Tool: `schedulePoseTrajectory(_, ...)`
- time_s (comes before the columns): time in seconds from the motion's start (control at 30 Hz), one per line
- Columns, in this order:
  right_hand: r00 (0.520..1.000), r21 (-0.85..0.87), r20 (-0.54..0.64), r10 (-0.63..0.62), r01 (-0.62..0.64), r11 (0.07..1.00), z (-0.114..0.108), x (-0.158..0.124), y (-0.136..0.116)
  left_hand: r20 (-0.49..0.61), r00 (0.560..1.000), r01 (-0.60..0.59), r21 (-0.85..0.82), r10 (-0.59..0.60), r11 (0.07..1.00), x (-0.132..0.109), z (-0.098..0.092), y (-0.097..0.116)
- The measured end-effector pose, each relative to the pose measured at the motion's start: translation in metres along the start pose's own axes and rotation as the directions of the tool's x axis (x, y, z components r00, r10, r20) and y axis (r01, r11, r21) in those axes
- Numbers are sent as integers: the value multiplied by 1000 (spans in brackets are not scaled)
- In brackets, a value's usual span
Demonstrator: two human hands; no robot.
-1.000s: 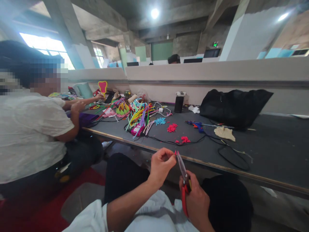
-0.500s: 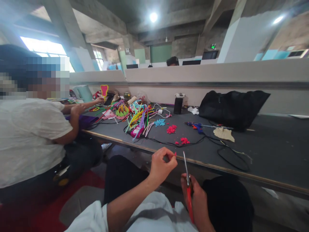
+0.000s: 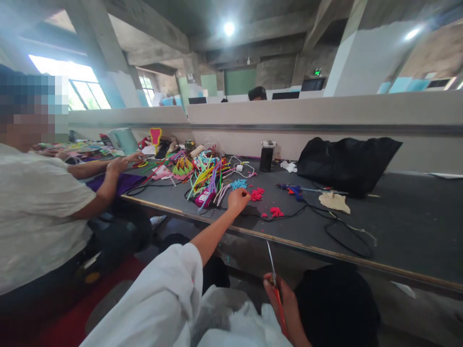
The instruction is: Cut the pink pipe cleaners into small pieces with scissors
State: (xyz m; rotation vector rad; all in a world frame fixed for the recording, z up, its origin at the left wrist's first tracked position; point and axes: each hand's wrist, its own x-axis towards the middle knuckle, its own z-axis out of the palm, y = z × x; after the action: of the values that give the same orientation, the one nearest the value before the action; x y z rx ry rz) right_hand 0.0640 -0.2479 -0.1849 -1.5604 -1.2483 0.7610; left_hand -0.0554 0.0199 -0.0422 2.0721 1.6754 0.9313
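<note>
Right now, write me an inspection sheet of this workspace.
Surface: flat dark grey tabletop, wooden front edge.
Work things: red-handled metal scissors; two piles of small red pieces; one pile of small blue pieces.
Clutter: heaped long multicoloured strips; soft black bag; beige cloth scrap.
Hands: left hand, fingertips together, by the farther red pile, contents unclear; right hand holds the scissors.
Cables: thin black cable across the front; white cable with plug.
Surroundings: person in white shirt seated left; pale partition behind.

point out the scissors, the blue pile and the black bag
scissors [image 3: 278, 298]: head view, on the red handle
blue pile [image 3: 238, 184]: head view, middle of the loose pieces
black bag [image 3: 345, 166]: head view, on its front side
</note>
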Motion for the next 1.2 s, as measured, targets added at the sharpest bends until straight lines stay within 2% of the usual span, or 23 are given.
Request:
schedulePoseTrajectory(0.1,1000,11,-6,-3,4,1000,0,1,-2,80,997,-14,69,8,998,18,11,6)
schedulePoseTrajectory(0.23,1000,29,-25,-15,16,999,-3,2,-3,151,988,-59,135,38,989,30,19,9)
schedulePoseTrajectory(0.37,999,48,-43,-16,18,999,-6,5,1,187,977,-137,172,104,976,32,16,7)
schedulePoseTrajectory(0.47,998,62,-55,-6,10,998,-5,5,6,205,960,-230,180,192,956,24,14,11)
schedulePoseTrajectory(0.53,998,68,-57,2,2,998,-4,4,7,236,934,-311,171,268,935,13,16,18)
schedulePoseTrajectory(0.63,999,71,-54,5,-2,997,-3,1,5,330,867,-436,139,374,889,-7,22,32)
schedulePoseTrajectory(0.73,998,75,-59,-1,6,997,-4,-1,3,414,806,-510,126,422,851,-22,28,44)
schedulePoseTrajectory(0.83,997,81,-80,0,6,997,-5,0,2,464,787,-519,141,407,843,-28,31,47)
schedulePoseTrajectory(0.97,997,88,-81,6,1,996,-6,2,2,490,789,-487,131,370,864,-26,33,44)
schedulePoseTrajectory(1.07,997,90,-72,8,-2,996,-8,2,3,467,809,-436,73,356,897,-25,33,40)
schedulePoseTrajectory(1.2,998,89,-66,12,-6,996,-9,2,5,405,852,-321,-95,331,942,-24,33,32)
